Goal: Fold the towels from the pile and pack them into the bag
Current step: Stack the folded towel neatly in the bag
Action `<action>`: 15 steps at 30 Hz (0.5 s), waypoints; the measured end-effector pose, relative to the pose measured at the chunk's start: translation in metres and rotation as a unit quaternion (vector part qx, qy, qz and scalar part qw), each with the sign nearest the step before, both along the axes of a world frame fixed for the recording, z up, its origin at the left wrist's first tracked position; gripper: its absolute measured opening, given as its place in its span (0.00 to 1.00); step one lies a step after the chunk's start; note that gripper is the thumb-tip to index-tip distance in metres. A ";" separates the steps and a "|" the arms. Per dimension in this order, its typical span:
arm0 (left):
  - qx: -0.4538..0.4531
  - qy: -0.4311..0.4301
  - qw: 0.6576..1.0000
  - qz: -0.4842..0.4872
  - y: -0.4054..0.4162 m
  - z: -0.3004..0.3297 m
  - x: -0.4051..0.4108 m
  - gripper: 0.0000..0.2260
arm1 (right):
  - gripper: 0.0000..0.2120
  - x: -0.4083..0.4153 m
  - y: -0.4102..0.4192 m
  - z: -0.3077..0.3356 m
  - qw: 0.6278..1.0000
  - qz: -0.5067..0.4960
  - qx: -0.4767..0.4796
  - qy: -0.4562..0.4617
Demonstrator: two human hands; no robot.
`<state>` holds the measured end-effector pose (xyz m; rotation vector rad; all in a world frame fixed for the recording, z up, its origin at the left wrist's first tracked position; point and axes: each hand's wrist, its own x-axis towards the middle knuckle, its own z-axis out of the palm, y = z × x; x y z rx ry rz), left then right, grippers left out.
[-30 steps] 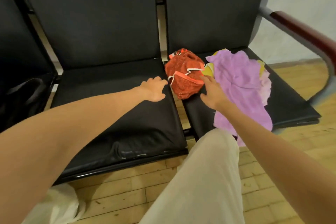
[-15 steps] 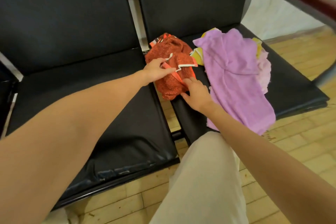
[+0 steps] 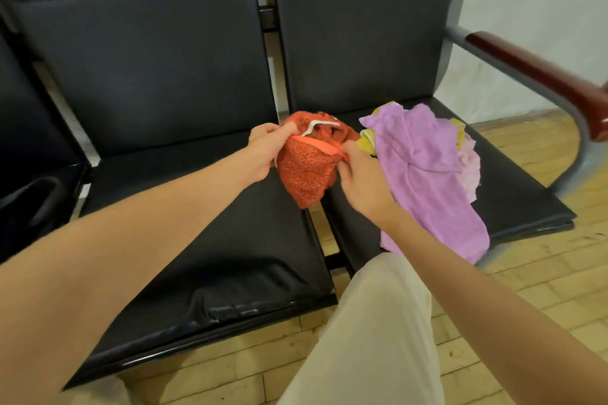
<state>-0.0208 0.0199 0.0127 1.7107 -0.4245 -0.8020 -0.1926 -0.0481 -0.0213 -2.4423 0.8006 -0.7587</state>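
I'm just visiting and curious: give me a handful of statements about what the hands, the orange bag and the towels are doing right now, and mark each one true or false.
1. Both hands grip the orange mesh bag at its rim. True: the left hand holds one side, the right hand the other.
2. The purple towel is already inside the bag. False: it lies on the right-hand seat, beside the bag.
3. The purple towel lies on top of the other towels. True: yellow and pink cloth peek out beneath it.
4. The towels are neatly folded. False: they lie in a crumpled pile.
5. The chair's armrest is blue. False: it is dark red.
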 end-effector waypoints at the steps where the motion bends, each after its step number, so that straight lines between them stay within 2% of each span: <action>1: -0.007 0.001 1.000 0.008 0.012 0.012 0.005 0.07 | 0.13 0.005 0.008 0.010 0.999 0.020 0.006 -0.024; 4: -0.037 0.018 0.999 0.015 0.056 0.046 0.017 0.06 | 0.13 0.019 0.031 0.036 0.997 0.075 0.013 -0.030; 10: -0.065 0.019 0.997 0.034 0.150 0.087 0.042 0.04 | 0.07 0.043 0.084 0.082 0.983 0.174 -0.054 0.020; 15: -0.071 -0.009 0.994 0.085 0.212 0.100 0.056 0.11 | 0.06 0.060 0.123 0.106 0.965 0.237 -0.104 0.045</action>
